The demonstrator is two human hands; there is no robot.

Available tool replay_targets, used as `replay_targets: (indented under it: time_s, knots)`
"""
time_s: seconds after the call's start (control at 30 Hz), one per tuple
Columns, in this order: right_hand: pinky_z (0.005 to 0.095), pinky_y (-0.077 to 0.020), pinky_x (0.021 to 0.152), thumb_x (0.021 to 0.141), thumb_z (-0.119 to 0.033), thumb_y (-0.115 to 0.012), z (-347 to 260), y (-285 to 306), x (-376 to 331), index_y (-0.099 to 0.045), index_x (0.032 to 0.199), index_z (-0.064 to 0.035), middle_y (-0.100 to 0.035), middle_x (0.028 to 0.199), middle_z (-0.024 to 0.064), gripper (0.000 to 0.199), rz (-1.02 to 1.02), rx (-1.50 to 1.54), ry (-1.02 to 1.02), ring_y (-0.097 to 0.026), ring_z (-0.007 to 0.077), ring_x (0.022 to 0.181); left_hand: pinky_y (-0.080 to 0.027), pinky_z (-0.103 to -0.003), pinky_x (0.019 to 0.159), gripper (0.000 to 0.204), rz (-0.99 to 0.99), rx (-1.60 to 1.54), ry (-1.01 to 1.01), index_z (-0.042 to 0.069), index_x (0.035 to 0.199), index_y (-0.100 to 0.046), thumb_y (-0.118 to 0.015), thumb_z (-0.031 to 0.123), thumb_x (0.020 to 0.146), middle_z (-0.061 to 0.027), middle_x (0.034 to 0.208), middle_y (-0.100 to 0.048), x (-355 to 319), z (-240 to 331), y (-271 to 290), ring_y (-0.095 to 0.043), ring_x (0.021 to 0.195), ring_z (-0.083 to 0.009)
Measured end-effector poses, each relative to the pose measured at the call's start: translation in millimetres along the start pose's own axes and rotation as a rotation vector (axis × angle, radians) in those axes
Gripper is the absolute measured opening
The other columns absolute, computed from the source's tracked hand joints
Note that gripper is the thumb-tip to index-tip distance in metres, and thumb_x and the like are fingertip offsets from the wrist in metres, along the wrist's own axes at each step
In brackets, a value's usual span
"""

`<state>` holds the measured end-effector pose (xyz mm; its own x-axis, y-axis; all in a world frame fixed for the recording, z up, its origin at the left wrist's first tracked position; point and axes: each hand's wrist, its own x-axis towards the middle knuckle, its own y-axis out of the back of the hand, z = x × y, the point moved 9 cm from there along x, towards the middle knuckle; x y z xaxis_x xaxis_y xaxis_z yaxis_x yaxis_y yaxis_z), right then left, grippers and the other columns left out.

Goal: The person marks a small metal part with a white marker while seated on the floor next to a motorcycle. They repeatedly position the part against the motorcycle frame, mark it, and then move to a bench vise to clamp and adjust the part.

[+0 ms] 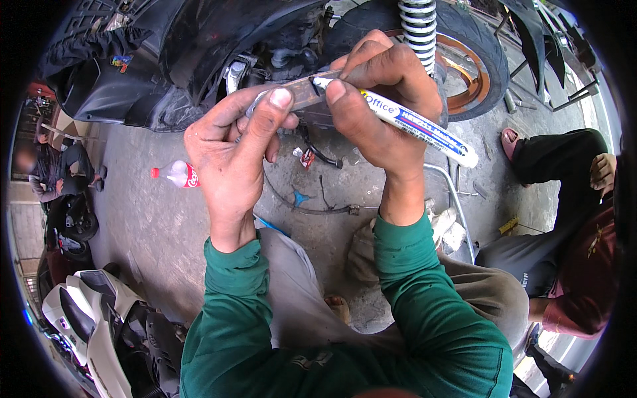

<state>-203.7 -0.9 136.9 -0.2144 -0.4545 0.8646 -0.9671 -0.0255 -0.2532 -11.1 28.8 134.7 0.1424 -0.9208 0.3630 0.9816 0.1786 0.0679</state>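
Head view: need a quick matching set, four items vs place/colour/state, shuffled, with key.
Column 1
1. Marker
2. Flat strip
3. Bottle
4. Coil spring

Column 2
A. On the floor, at the picture's left of the left hand
B. White, at the picture's top edge
C. Held like a pen in the right hand
D. Gripped in the left hand, under its thumb

Pairs: 1-C, 2-D, 3-A, 4-B
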Motion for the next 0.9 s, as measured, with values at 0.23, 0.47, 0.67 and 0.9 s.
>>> replay_targets:
  time_s: [0.23, 0.47, 0.67, 0.9]
  knots:
    - [0.0289, -0.0488, 0.057, 0.069, -0.006, -0.079, -1.3, -7.1, 2.5, -0.060, 0.072, -0.0030, -0.059, 0.072, 0.0055, 0.019, -0.199, -0.056, 0.055, -0.060, 0.0163, 0.063, -0.038, -0.019, 0.049, 0.025, 0.015, -0.021, 0.009, -0.006, 0.105, -0.075, -0.077, 0.016, 0.095, -0.0097, 0.077, -0.073, 1.2, -2.7, 1.7, -0.053, 0.054, -0.0041]
    - [0.0251, -0.0481, 0.057, 0.074, -0.006, -0.079, 13.4, 0.6, -5.1, -0.061, 0.076, -0.0032, -0.060, 0.073, 0.0042, 0.018, 0.015, 0.087, -0.133, -0.059, 0.0104, 0.063, -0.038, -0.019, 0.048, 0.024, 0.011, -0.025, 0.000, -0.006, 0.106, -0.075, -0.077, 0.015, 0.095, -0.0106, 0.078, -0.074, 0.4, -5.2, -1.2, -0.052, 0.054, -0.0036]
    - [0.0258, -0.0472, 0.056, 0.075, -0.007, -0.079, 11.8, 0.1, -3.4, -0.061, 0.076, -0.0031, -0.058, 0.071, 0.0040, 0.018, -0.015, 0.022, -0.093, -0.059, 0.0105, 0.061, -0.038, -0.019, 0.048, 0.022, 0.015, -0.035, -0.020, -0.006, 0.106, -0.075, -0.076, 0.014, 0.095, -0.0105, 0.078, -0.074, 1.0, -5.9, -1.5, -0.052, 0.053, -0.0032]
    - [0.0351, -0.0553, 0.080, 0.084, -0.001, -0.070, 8.5, -3.4, -3.3, -0.056, 0.084, -0.0021, -0.058, 0.076, 0.0083, 0.014, -0.202, 0.066, -0.128, -0.054, 0.0167, 0.080, -0.038, -0.019, 0.048, 0.023, 0.020, -0.049, -0.008, -0.006, 0.106, -0.075, -0.076, 0.015, 0.096, -0.0102, 0.078, -0.074, 0.8, -6.0, -3.8, -0.052, 0.054, -0.0037]
